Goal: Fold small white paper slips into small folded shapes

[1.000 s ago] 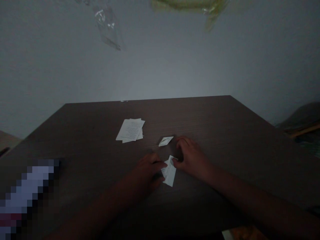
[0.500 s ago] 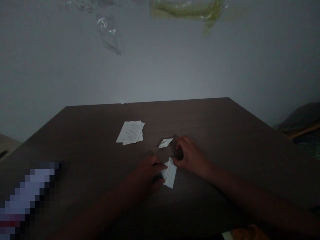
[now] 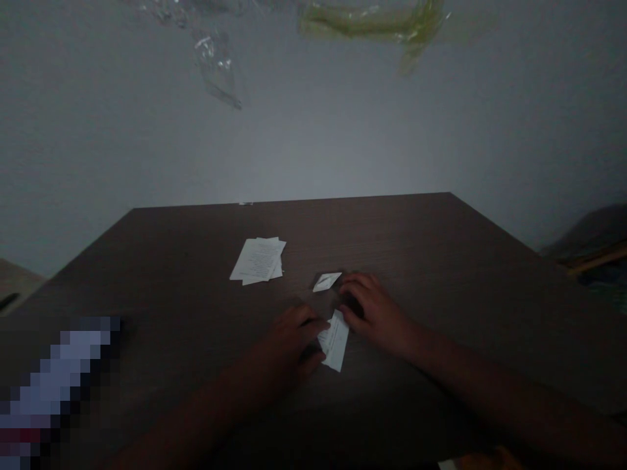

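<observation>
A partly folded piece of printed paper (image 3: 337, 343) lies on the dark wooden table in front of me. My left hand (image 3: 296, 339) grips its left side, index finger on top and thumb at the lower edge. At its upper right corner is the thumb of my right hand (image 3: 372, 307), whose fingers are curved and apart from the thumb. Just beyond, a small folded paper (image 3: 326, 282) sits close to my right fingertips. Whether those fingertips touch it I cannot tell.
Several printed paper sheets (image 3: 258, 260) lie overlapped farther back on the table (image 3: 392, 235). A blurred-out, pixelated object (image 3: 61, 372) is at the left. Behind the table rises a pale wall (image 3: 337, 130) with clear plastic and yellow tape on it.
My right thumb and fingers have spread a little, uncovering the paper's top corner. My left hand keeps its place on the paper. The whole view has shifted slightly.
</observation>
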Action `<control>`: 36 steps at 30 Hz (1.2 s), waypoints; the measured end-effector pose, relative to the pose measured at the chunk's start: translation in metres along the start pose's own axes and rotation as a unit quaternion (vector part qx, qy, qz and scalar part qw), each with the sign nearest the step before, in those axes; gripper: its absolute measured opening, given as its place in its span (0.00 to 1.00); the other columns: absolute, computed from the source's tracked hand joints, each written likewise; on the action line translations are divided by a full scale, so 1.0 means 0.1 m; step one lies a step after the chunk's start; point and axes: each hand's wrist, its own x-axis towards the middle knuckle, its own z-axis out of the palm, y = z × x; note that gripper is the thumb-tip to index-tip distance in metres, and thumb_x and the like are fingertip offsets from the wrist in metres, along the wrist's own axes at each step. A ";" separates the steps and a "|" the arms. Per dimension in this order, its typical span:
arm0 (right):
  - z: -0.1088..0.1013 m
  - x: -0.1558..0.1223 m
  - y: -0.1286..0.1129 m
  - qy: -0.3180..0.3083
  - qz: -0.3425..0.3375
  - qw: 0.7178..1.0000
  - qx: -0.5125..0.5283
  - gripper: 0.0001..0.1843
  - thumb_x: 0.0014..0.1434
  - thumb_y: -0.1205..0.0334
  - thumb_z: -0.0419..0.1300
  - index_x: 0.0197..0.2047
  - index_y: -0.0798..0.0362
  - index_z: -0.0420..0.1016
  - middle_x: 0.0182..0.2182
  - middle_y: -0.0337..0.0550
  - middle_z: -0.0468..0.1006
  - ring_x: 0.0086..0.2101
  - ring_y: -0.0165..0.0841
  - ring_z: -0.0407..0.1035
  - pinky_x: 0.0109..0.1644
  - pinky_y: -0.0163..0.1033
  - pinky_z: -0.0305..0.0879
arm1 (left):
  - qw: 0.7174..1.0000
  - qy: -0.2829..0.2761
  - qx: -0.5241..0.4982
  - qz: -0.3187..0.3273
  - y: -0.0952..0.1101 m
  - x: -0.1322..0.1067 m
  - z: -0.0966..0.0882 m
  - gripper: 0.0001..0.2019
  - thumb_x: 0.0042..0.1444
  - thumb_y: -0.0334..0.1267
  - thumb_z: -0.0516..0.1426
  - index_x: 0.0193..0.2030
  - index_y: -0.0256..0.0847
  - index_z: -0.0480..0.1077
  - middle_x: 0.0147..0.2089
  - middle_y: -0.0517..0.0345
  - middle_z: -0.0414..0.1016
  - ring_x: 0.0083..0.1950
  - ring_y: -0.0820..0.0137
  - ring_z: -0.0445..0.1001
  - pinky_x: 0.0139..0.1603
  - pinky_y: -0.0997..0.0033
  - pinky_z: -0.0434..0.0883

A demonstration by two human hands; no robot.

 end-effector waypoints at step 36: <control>-0.08 -0.23 -0.42 -0.132 -0.162 0.971 0.111 0.15 0.73 0.68 0.68 0.60 0.48 0.83 0.58 0.50 0.90 0.59 0.43 0.84 0.67 0.51 0.81 | 0.999 0.025 0.038 0.019 0.02 0.06 -0.12 0.17 0.66 0.24 0.62 0.55 0.46 0.80 0.60 0.52 0.86 0.63 0.54 0.85 0.68 0.54 0.84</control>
